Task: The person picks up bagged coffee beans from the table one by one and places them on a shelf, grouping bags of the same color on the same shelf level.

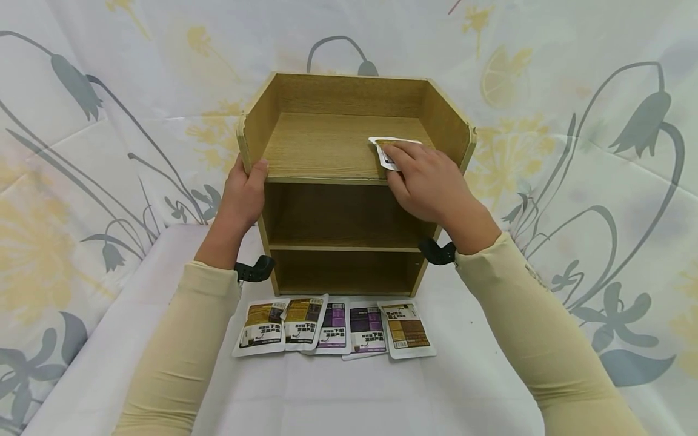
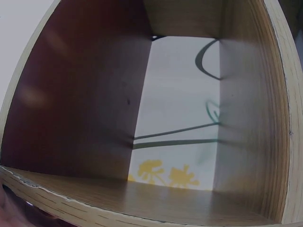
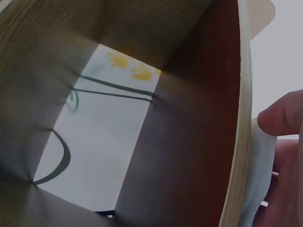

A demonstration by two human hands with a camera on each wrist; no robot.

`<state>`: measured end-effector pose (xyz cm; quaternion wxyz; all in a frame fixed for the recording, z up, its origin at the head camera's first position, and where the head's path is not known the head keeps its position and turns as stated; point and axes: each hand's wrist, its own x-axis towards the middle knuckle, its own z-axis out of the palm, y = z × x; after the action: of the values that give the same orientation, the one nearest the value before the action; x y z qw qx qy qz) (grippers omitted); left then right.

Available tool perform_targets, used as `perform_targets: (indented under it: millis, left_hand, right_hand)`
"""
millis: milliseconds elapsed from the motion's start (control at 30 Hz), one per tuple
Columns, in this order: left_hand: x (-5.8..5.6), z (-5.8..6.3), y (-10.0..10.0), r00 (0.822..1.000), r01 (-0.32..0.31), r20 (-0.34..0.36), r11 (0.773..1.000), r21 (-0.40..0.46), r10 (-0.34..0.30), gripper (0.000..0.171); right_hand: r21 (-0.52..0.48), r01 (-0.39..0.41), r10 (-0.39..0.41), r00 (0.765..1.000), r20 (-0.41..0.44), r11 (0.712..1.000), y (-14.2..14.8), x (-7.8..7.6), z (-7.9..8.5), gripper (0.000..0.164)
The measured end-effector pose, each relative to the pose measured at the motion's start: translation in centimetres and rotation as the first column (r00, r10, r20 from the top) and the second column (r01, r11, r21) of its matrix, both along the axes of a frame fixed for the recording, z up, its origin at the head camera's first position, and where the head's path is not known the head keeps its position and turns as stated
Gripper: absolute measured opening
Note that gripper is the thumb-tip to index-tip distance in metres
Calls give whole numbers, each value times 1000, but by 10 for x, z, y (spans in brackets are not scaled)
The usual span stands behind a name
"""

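My left hand (image 1: 244, 197) grips the front edge of the left side panel of a small wooden shelf unit (image 1: 349, 180), at the level of its top board. Over the right part of that board, my right hand (image 1: 431, 181) holds a white-edged pouch (image 1: 388, 158) between thumb and fingers. The right wrist view catches the pouch (image 3: 260, 165) beside the board's edge, with part of the hand (image 3: 289, 118) around it. Much of the pouch's print is covered by my fingers. In the left wrist view, only a bit of the left hand (image 2: 7, 213) shows at the lower left corner.
In front of the unit, several printed pouches lie in a row on a white cloth (image 1: 349, 399): brown-yellow ones (image 1: 264, 327) on the left, purple ones (image 1: 368, 330) in the middle, a brown one (image 1: 408, 330) on the right. A flowered cloth (image 1: 163, 91) hangs behind.
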<state>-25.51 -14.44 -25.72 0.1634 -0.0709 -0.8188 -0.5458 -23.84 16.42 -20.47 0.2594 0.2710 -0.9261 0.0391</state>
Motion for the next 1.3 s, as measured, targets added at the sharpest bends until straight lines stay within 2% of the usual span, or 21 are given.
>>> perform_targets:
  millis: [267,800,967,1300]
  left_hand:
    - [0,-1,0,1000,-6,5,1000,-11,6,53]
    - [0,0,1,1000,-14,0,1000,-15,14,53]
    - [0,-1,0,1000,-12,-9,1000,-8,12,53]
    - [1,0,1,1000,-19,-5,1000,-3,19,53]
  right_hand:
    - [9,39,-40,996,79,999,-2,-7,2,50]
    - [21,43,-44,997,57,999,-2,-9,0,51]
    - [15,36,-36,999,25,999,-1,-2,0,52]
    - [-23,-22,21,999,-42,999,5,27,-7,57]
